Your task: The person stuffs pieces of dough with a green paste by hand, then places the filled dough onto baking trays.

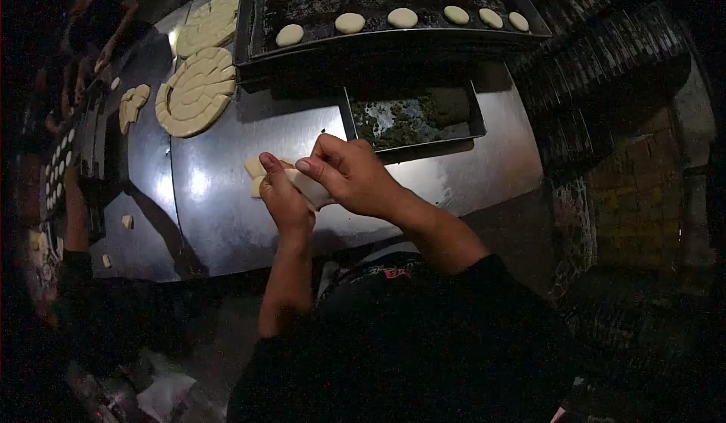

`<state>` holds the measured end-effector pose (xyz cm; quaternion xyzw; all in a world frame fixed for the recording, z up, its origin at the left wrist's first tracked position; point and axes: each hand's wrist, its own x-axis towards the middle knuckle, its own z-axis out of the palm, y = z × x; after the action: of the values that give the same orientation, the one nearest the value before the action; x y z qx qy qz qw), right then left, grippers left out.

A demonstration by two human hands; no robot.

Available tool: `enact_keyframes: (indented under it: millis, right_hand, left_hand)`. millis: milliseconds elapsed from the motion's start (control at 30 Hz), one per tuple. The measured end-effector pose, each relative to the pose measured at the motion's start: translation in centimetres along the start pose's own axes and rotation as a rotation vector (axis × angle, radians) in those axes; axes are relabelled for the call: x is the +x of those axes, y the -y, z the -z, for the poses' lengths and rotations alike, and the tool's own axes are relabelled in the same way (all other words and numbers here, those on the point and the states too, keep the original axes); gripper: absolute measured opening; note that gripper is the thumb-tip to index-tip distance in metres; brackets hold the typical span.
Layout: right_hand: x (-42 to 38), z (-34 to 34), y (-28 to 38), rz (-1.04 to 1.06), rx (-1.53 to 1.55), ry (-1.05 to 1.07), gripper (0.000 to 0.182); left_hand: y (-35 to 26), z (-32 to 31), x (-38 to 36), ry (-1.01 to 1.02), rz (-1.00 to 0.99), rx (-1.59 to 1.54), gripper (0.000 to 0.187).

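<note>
Over the metal table, a pale piece of dough (pixel 308 189) is held between my two hands. My left hand (pixel 286 202) is wrapped around it from below, thumb pointing up. From the right, my right hand (pixel 349 175) pinches at the dough's upper edge with thumb and curled fingers. The palms hide part of the dough. Just behind my left hand, a few cut dough pieces (pixel 254 167) lie on the table. A shallow metal tray (pixel 470 130) with a dark green, crumbly filling (pixel 389 130) stands beyond my right hand.
Across the back is a large dark baking tray (pixel 393 39) with rows of flat dough rounds (pixel 350 22). Sliced dough slabs (pixel 195 94) lie at the left. Stacked dark trays (pixel 597 45) stand at the right. Another person's arm (pixel 76 204) shows at the far left.
</note>
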<state>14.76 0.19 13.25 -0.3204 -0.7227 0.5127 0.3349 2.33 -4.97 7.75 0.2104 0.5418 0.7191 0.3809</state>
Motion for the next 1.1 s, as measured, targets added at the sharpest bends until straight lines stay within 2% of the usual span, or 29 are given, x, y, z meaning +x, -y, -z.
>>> enact_keyframes:
  millis: [33, 67, 100, 133, 167, 200, 233, 267, 300, 333, 367, 433, 500, 533, 567, 633, 667, 700, 767, 900, 967, 1033, 1100]
  right_hand:
    - [0.0, 0.6, 0.1, -0.089, -0.158, 0.102, 0.022]
    - [-0.1, 0.4, -0.7, -0.094, -0.155, 0.106, 0.022]
    - [-0.2, 0.0, -2.2, 0.038, -0.39, 0.008, 0.022]
    - [-0.5, -0.5, -3.8, 0.169, -0.622, -0.091, 0.023]
    - [-0.8, -0.9, -5.2, -0.01, -0.718, 0.182, 0.027]
    - [-2.1, -1.7, -7.8, 0.182, -0.635, 0.149, 0.031]
    - [-3.2, -2.4, -10.5, 0.369, -0.545, 0.114, 0.037]
    - [-3.8, -1.2, -12.2, 0.319, -0.432, 0.263, 0.046]
    - [-3.4, 0.7, -12.5, 0.128, -0.294, 0.231, 0.048]
    - [-2.5, 3.0, -13.0, -0.06, -0.158, 0.203, 0.05]
    - [-1.3, 5.1, -16.5, 0.112, -0.469, -0.014, 0.049]
    - [1.9, 10.4, -21.8, -0.097, -0.726, -0.237, 0.047]
    - [5.0, 14.9, -26.6, -0.087, -0.984, -0.291, 0.043]
    - [6.8, 16.4, -26.7, -0.221, -1.002, -0.201, 0.037]
    - [7.6, 17.1, -29.7, -0.136, -1.122, -0.169, 0.028]
    - [8.9, 16.7, -34.1, -0.301, -1.141, -0.064, 0.02]
    - [9.2, 17.0, -35.0, -0.308, -1.138, -0.063, 0.02]
    - [9.1, 17.0, -34.1, -0.339, -1.114, -0.026, 0.016]
    - [8.7, 17.0, -33.6, -0.378, -1.098, 0.008, 0.013]
    - [7.2, 16.4, -33.3, -0.339, -1.158, 0.041, 0.012]
    - [6.6, 16.0, -32.8, -0.33, -1.174, 0.005, 0.014]
    - [5.4, 16.0, -32.5, -0.177, -1.034, -0.109, 0.019]
    - [5.5, 17.4, -28.7, -0.371, -0.978, 0.102, 0.023]
  left_hand:
    - [0.8, 0.2, 0.0, 0.031, 0.229, -0.074, 0.052]
    - [2.5, -0.1, 0.5, 0.093, 0.234, -0.209, 0.058]
    - [3.3, -0.4, 1.0, 0.091, 0.239, -0.206, 0.058]
    - [4.0, -0.7, 1.4, 0.098, 0.419, -0.253, 0.06]
    - [4.8, -1.0, 1.9, 0.106, 0.597, -0.3, 0.062]
    - [5.8, -1.0, 2.4, 0.193, 0.595, -0.278, 0.058]
    - [7.3, -0.4, 3.1, 0.193, 0.6, -0.272, 0.058]
    - [9.0, 0.4, 3.8, 0.169, 0.55, -0.213, 0.053]
    - [9.9, 0.8, 4.4, 0.144, 0.497, -0.157, 0.048]
    - [9.7, 0.8, 4.4, 0.094, 0.562, -0.184, 0.043]
    - [9.8, 1.0, 4.5, 0.089, 0.564, -0.181, 0.043]
    - [9.8, 1.6, 4.4, 0.025, 0.651, -0.093, 0.042]
    - [10.1, 2.2, 4.8, 0.012, 0.648, -0.084, 0.042]
    - [10.4, 2.5, 5.1, 0.002, 0.64, -0.082, 0.042]
    - [10.5, 2.8, 5.4, -0.008, 0.633, -0.08, 0.042]
    - [10.0, 3.2, 5.8, 0.014, 0.617, 0.01, 0.042]
    - [9.8, 3.2, 6.4, 0.041, 0.594, 0.092, 0.042]
    - [9.6, 2.9, 7.1, 0.044, 0.604, 0.098, 0.042]
    - [9.0, 2.1, 7.9, -0.141, 0.676, -0.079, 0.042]
    - [9.2, 1.3, 9.3, -0.13, 0.692, -0.127, 0.041]
    - [9.3, 1.1, 9.8, 0.045, 0.634, -0.158, 0.042]
    - [8.6, -0.3, 9.7, 0.073, 0.609, -0.227, 0.043]
    - [7.9, -1.8, 9.4, 0.167, 0.583, -0.289, 0.045]
